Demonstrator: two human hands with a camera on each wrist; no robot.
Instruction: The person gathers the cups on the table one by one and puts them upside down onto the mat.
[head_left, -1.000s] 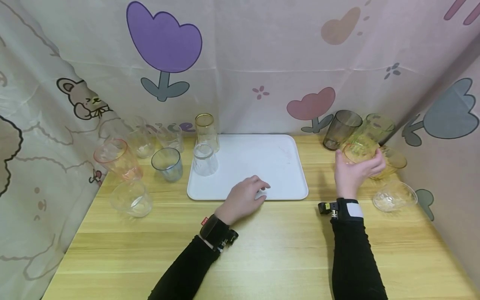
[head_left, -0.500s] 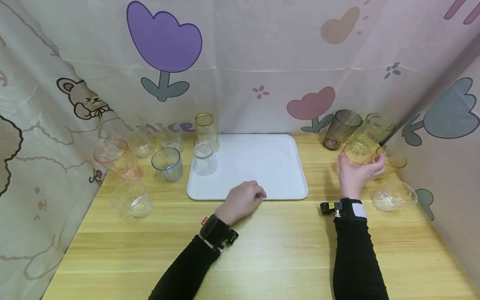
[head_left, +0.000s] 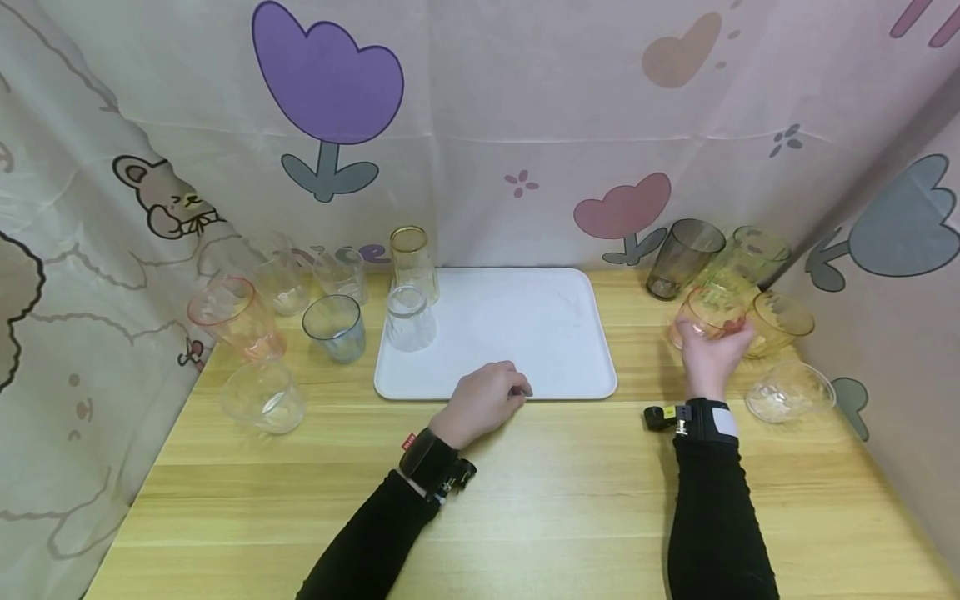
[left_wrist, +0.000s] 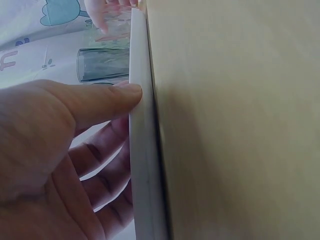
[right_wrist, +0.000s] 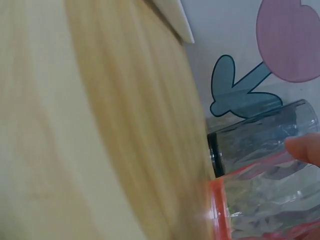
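Observation:
At the right of the table my right hand (head_left: 711, 357) grips a pink-tinted drinking glass (head_left: 697, 311), thumb on its near left side and fingers round the right. The right wrist view shows this glass (right_wrist: 270, 202) upright on the table, a fingertip (right_wrist: 304, 149) beside its wall. My left hand (head_left: 487, 400) rests at the front edge of the white tray (head_left: 517, 333), fingers loosely bent. In the left wrist view its thumb (left_wrist: 112, 102) and fingers lie against the tray rim (left_wrist: 142, 150). On the tray's left stand a clear upturned glass (head_left: 410, 321) and an amber-rimmed glass (head_left: 414, 262).
Around the gripped glass stand a grey glass (head_left: 684, 260), a green glass (head_left: 761, 250), a yellow bowl (head_left: 783, 321) and a clear bowl (head_left: 789, 396). At left are a pink glass (head_left: 240, 321), a blue-grey glass (head_left: 335, 332), a clear bowl (head_left: 262, 400) and other clear glasses.
My right hand has come slightly down and to the right, its fingers closing in round the pink-tinted glass. My left hand's fingers have drawn in on the tray edge.

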